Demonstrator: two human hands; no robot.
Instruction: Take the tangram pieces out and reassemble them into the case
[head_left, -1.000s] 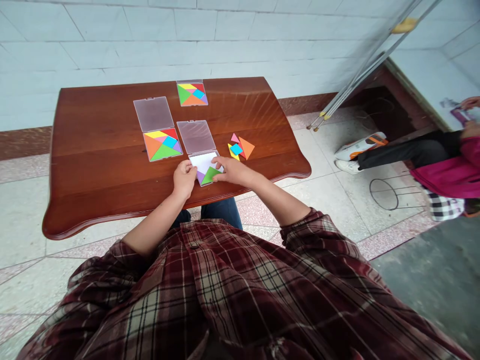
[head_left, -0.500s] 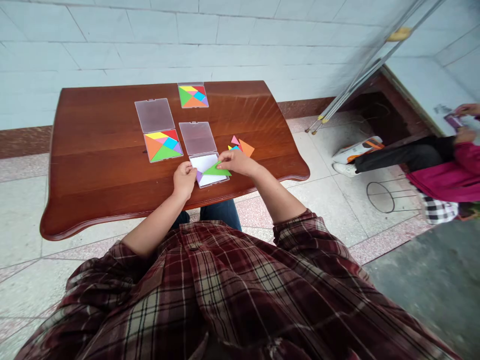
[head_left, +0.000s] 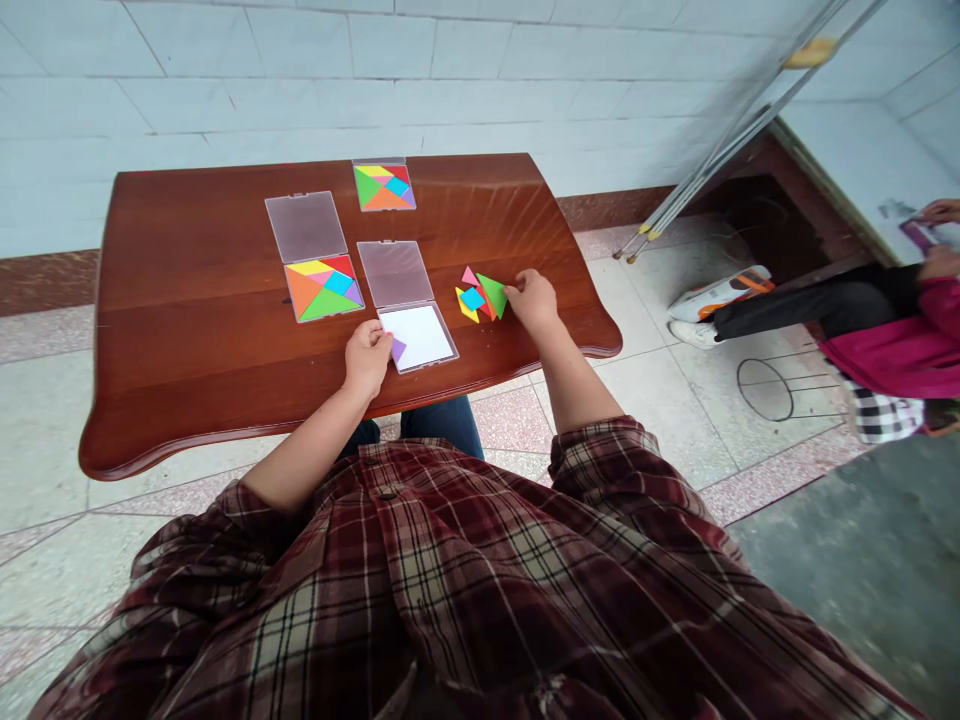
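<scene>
My left hand (head_left: 367,358) sits at the near left corner of an open plastic case, its fingers against the white base (head_left: 420,338). A small purple triangle (head_left: 398,350) lies in that corner, touching my fingertips. To the right, my right hand (head_left: 533,302) pinches the tip of a green tangram triangle (head_left: 492,295). That triangle rests against a small heap of loose tangram pieces (head_left: 471,299) in orange, blue, yellow and pink. The case's clear lid (head_left: 385,274) stands open beyond the base. Two finished tangram squares (head_left: 324,289) (head_left: 384,186) lie farther left and at the back.
All this lies on a dark wooden table (head_left: 187,370), with a second lid (head_left: 306,227) on it. To the right, a seated person in a magenta top (head_left: 892,350) holds something purple. Metal poles (head_left: 712,145) lean against the wall beyond the table's right corner.
My right hand has carried the green triangle off the white base, rightward to the loose pieces. Only the purple triangle stays on the base. My left hand has hardly moved.
</scene>
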